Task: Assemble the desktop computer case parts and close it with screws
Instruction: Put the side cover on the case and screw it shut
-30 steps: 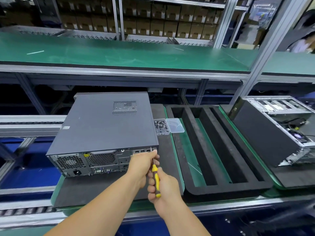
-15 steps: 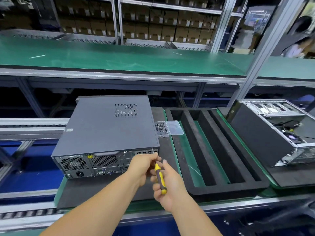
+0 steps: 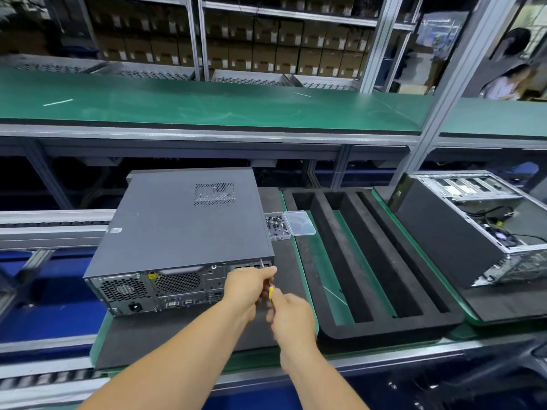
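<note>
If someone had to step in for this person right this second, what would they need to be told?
Left hand: fingers pinched around the screwdriver shaft, near the upper right corner of the rear panel of the closed computer case.
Right hand: wrapped around the yellow screwdriver handle; the tip sits at that corner.
Things: the case lies flat on the black mat, cover on. An open clear box of screws sits just right of the case.
Done: cover fitted.
Left: finish this screw; whether others are in, I cannot tell. A second, open case stands at the far right.
</note>
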